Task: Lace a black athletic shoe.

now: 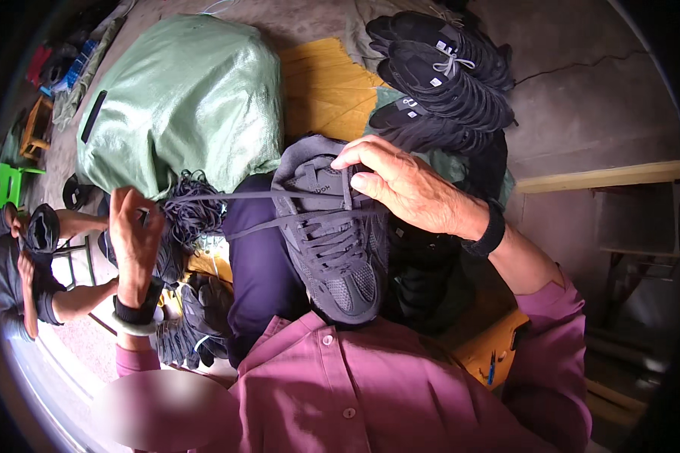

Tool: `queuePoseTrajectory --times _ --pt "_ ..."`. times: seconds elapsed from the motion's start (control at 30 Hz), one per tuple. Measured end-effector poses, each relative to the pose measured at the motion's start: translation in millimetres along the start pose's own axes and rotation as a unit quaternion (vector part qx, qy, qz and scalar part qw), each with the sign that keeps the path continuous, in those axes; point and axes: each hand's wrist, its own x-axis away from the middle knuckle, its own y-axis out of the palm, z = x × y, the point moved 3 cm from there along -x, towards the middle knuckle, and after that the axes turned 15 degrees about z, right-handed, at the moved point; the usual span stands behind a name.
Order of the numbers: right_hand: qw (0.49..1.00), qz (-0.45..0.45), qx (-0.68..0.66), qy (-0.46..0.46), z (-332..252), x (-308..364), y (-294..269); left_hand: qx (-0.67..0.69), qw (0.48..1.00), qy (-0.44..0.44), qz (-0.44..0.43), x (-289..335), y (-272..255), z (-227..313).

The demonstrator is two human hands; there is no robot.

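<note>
A dark grey sneaker (336,249) rests on my lap, its toe toward me, with flat laces threaded across its front. My left hand (136,234) is out to the left, fingers closed in a pinch on a grey shoelace (242,195) stretched taut from the shoe. The thumb and forefinger of my right hand (412,185) close on the shoe's upper eyelet edge, beside the tongue. Whether they also grip lace there, I cannot make out. A second lace strand (268,223) slants left from the eyelets. Near my left hand lies a tangled bundle of dark laces (196,208).
A big pale green sack (189,98) stands ahead on the left. Black shoes (446,75) are stacked at the far right, and more shoes (204,313) lie by my left knee. Another person's arms (83,298) work at the far left. A blue-handled tool (492,368) lies at lower right.
</note>
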Motion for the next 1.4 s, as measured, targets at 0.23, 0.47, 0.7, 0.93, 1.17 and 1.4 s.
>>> queuePoseTrajectory --times 0.23,0.47,0.7,0.93,1.17,1.4 --pt "1.000 0.004 0.022 0.006 -4.8 -0.3 4.6 0.346 0.887 -0.296 0.077 64.5 -0.4 -90.9" --pt "0.997 0.005 0.071 -0.001 -17.1 -8.9 1.7 0.775 0.477 -0.415 0.010 54.9 8.3 -27.7" --pt "0.961 0.053 0.235 -0.140 -40.6 -17.9 18.0 0.716 0.507 -0.474 -0.079 16.0 19.4 43.1" --pt "0.963 -0.005 0.219 -0.158 -41.3 -27.4 41.7 0.555 0.643 -0.438 -0.294 26.7 35.5 97.4" --pt "0.977 -0.073 0.187 -0.073 -38.7 -33.4 39.7 0.514 0.717 -0.346 -0.320 34.2 46.8 119.4" --pt "0.985 -0.049 0.164 -0.023 -36.7 -36.2 43.2 0.471 0.773 -0.289 -0.310 33.8 51.2 124.3"
